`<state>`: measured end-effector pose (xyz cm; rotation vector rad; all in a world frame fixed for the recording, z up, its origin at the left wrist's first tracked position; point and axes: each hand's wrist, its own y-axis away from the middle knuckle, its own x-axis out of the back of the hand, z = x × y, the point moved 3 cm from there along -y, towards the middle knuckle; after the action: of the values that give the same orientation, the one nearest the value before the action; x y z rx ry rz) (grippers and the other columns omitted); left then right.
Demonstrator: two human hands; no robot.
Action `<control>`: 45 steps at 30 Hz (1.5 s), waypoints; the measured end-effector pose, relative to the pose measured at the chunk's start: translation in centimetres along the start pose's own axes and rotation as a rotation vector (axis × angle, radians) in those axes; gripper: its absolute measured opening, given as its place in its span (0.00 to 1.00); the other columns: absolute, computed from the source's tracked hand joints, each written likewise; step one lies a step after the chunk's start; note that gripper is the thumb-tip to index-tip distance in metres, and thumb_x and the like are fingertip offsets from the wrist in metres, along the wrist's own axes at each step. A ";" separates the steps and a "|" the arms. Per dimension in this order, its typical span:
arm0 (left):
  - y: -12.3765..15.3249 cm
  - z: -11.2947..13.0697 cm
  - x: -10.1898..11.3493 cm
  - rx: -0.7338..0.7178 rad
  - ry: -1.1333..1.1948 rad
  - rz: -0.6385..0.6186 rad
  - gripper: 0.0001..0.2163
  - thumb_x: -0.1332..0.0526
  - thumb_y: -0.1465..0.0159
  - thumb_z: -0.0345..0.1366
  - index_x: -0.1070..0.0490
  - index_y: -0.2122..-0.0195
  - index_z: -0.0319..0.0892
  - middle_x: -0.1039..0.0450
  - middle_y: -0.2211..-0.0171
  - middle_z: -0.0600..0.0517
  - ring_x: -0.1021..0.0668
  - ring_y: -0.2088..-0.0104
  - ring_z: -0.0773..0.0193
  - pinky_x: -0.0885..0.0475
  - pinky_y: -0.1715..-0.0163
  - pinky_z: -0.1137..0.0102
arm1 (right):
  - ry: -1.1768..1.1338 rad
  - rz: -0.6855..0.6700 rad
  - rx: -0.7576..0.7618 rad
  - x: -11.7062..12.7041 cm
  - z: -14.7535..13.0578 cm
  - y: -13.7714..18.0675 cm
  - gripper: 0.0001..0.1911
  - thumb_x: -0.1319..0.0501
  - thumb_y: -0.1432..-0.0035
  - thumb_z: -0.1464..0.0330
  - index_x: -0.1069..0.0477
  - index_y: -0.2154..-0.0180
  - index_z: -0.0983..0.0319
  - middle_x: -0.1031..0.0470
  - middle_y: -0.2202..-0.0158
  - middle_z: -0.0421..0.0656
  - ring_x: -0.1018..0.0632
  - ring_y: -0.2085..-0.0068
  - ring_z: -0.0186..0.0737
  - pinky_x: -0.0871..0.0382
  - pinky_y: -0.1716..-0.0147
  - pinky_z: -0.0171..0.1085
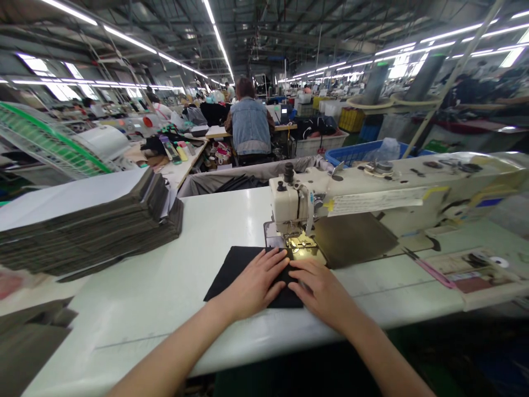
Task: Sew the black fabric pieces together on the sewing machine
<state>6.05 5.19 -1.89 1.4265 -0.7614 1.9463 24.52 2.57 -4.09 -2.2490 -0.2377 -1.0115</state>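
Note:
A black fabric piece [231, 270] lies flat on the white table [165, 298], its far edge under the foot of a cream sewing machine [372, 198]. My left hand [258, 284] lies flat on the fabric with fingers stretched toward the needle. Beside it, my right hand [320, 289] rests palm down on the fabric's right edge, fingers spread, just in front of the lit needle plate [303, 245]. Neither hand grips anything.
A tall stack of dark fabric pieces [91, 226] sits at the left. More dark pieces [28, 336] lie at the near left. A tray with small items [475, 270] is at the right. A person in a denim vest [250, 127] sits ahead, facing away.

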 end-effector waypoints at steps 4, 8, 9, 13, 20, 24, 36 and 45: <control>-0.5 -0.1 -0.7 0.074 -0.008 0.011 0.23 0.45 0.27 0.40 0.41 0.33 0.42 0.43 0.31 0.44 0.42 0.30 0.52 0.44 0.33 0.49 | -0.012 -0.014 -0.037 0.2 1.2 0.0 0.13 0.37 0.39 0.73 0.24 0.53 0.61 0.23 0.48 0.50 0.24 0.46 0.48 0.29 0.44 0.51; -0.7 -0.2 -1.0 0.083 -0.013 0.055 0.23 0.45 0.28 0.40 0.40 0.33 0.44 0.42 0.31 0.45 0.41 0.30 0.52 0.43 0.33 0.50 | -0.037 -0.034 -0.052 0.3 1.8 -0.4 0.13 0.40 0.38 0.75 0.24 0.53 0.61 0.23 0.48 0.50 0.24 0.45 0.48 0.30 0.43 0.53; -0.8 -0.3 -1.0 0.083 -0.015 0.064 0.23 0.45 0.28 0.40 0.41 0.33 0.44 0.42 0.31 0.45 0.41 0.30 0.53 0.43 0.33 0.50 | -0.042 -0.031 -0.050 0.4 1.8 -0.6 0.13 0.40 0.38 0.75 0.24 0.53 0.60 0.23 0.48 0.49 0.24 0.45 0.48 0.30 0.43 0.53; -1.0 -0.5 -1.0 0.093 -0.032 0.049 0.23 0.45 0.28 0.40 0.41 0.33 0.43 0.42 0.31 0.45 0.41 0.30 0.52 0.43 0.33 0.50 | -0.051 -0.018 -0.046 0.3 2.0 -0.7 0.13 0.41 0.37 0.74 0.24 0.53 0.60 0.22 0.48 0.49 0.24 0.45 0.48 0.30 0.42 0.52; -1.0 -0.5 -0.8 0.085 -0.032 0.035 0.23 0.45 0.28 0.39 0.41 0.32 0.44 0.43 0.31 0.46 0.42 0.30 0.53 0.45 0.32 0.50 | -0.005 -0.051 -0.059 0.4 1.8 -0.6 0.13 0.41 0.36 0.74 0.25 0.51 0.62 0.23 0.46 0.50 0.26 0.43 0.49 0.31 0.41 0.53; -1.3 -0.9 -0.8 0.091 -0.049 0.006 0.24 0.46 0.27 0.40 0.42 0.32 0.43 0.44 0.30 0.45 0.43 0.30 0.53 0.45 0.32 0.50 | 0.025 -0.039 -0.045 0.6 1.4 -1.1 0.13 0.43 0.36 0.75 0.24 0.52 0.62 0.23 0.47 0.50 0.25 0.45 0.49 0.29 0.43 0.52; 1.6 3.2 -0.3 -0.164 -0.005 -0.002 0.20 0.47 0.31 0.26 0.33 0.38 0.40 0.32 0.37 0.42 0.33 0.35 0.49 0.34 0.37 0.51 | 0.059 0.159 -0.130 3.5 1.8 1.7 0.09 0.43 0.32 0.67 0.24 0.57 0.59 0.21 0.60 0.47 0.22 0.57 0.46 0.25 0.54 0.47; 1.7 3.1 0.3 -0.153 0.020 -0.040 0.21 0.44 0.33 0.27 0.32 0.39 0.41 0.30 0.39 0.42 0.30 0.37 0.50 0.37 0.35 0.51 | 0.117 -0.082 0.042 1.9 -1.2 1.5 0.08 0.42 0.33 0.71 0.24 0.60 0.61 0.23 0.60 0.46 0.25 0.57 0.46 0.29 0.54 0.46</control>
<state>6.62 1.86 -0.94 1.3188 -0.8472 1.8283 25.75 0.50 -2.85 -2.1491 -0.3002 -1.1664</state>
